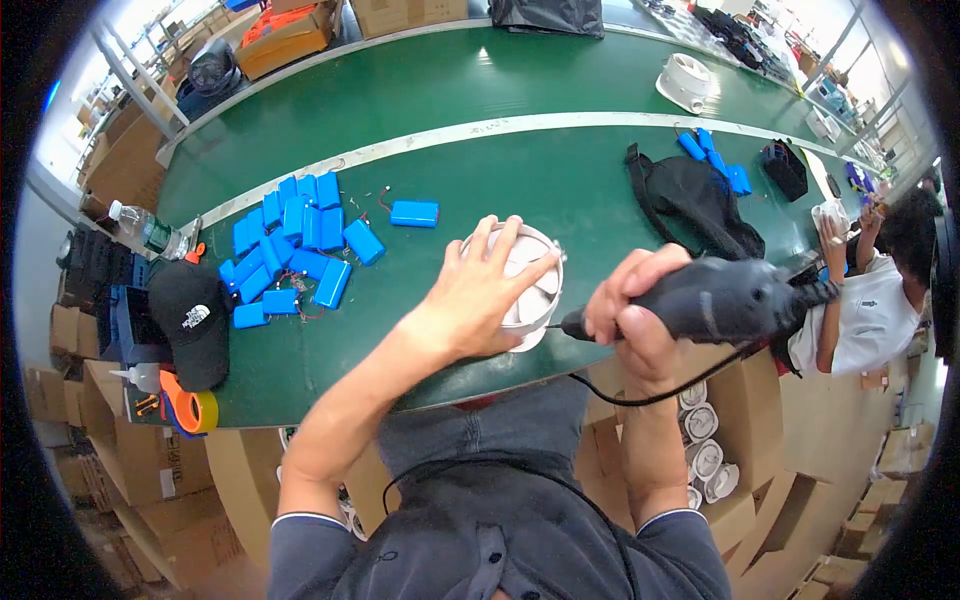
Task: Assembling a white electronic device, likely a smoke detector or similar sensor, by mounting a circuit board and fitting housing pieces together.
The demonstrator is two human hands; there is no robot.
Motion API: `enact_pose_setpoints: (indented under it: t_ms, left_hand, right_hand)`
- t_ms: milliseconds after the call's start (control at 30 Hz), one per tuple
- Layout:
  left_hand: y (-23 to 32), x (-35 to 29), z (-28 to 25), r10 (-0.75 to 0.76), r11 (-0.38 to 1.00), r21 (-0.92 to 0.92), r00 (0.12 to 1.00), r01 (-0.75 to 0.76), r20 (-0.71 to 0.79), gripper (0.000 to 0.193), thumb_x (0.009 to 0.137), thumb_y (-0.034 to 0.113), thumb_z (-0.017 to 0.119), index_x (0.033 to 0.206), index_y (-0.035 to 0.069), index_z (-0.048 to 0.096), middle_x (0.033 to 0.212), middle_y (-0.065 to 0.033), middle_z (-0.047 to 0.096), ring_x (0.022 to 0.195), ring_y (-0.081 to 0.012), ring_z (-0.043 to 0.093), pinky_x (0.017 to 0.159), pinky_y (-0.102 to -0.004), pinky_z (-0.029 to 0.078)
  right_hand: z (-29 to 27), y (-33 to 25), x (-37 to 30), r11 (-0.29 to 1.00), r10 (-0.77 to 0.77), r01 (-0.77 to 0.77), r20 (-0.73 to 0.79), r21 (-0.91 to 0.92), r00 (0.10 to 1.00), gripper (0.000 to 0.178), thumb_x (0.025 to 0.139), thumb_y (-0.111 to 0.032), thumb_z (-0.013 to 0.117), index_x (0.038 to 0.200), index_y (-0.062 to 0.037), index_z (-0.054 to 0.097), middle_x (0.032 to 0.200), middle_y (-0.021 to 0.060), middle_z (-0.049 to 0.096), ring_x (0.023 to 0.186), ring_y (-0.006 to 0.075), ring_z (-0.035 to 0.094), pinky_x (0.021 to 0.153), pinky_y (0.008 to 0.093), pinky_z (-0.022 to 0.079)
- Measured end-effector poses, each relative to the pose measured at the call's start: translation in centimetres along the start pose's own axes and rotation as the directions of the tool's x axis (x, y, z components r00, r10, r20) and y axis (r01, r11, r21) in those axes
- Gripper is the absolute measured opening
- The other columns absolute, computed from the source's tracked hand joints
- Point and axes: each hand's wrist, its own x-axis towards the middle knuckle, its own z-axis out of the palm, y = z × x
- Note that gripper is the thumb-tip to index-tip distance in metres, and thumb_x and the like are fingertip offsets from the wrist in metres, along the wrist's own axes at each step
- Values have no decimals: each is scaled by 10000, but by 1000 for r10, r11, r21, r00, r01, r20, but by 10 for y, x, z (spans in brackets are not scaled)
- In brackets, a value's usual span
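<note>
Near the front edge of the green table, a round white plastic fan housing (pixel 545 285) lies under my left hand (pixel 490 290). The fingers of that hand are spread over its top and grip its rim. My right hand (pixel 640 310) is wrapped round a black corded electric screwdriver (pixel 715 300), held sideways. Its thin bit points left and meets the lower right side of the housing; whether it sits in a screw cannot be made out. A black cord (pixel 650 400) hangs from the tool in a loop across my front.
Blue battery packs (pixel 300 235) lie heaped at the left, with one pack (pixel 414 213) apart. A black cap (pixel 190 320), yellow tape (pixel 203 410) and a bottle (pixel 145 228) line the left edge. A black bag (pixel 695 205) lies right; a co-worker (pixel 860 300) sits beyond. Boxes (pixel 745 420) stand below.
</note>
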Motion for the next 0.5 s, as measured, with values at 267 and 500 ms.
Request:
enact_pose_setpoints:
  t_ms: [267,500]
  left_hand:
    - [-23,-31,-40,54,985,145,962,-96,268,859,600,161,734,1356,272,342,1434,-194,192,1333,-439,106,1041,-609,128]
    - [22,-17,-12,164,986,12,962,-165,-217,405,645,229,729,1001,80,603,1276,-130,451,1286,-399,271,1044,-586,174]
  right_hand:
    - [-5,-21,1,986,-140,137,-21,-98,990,337,769,-218,652,918,-65,391,728,68,450,440,120,433,466,280,432]
    - [10,-18,16,989,-148,149,24,-11,989,327,786,-223,641,921,-61,392,732,72,460,441,127,449,470,289,434]
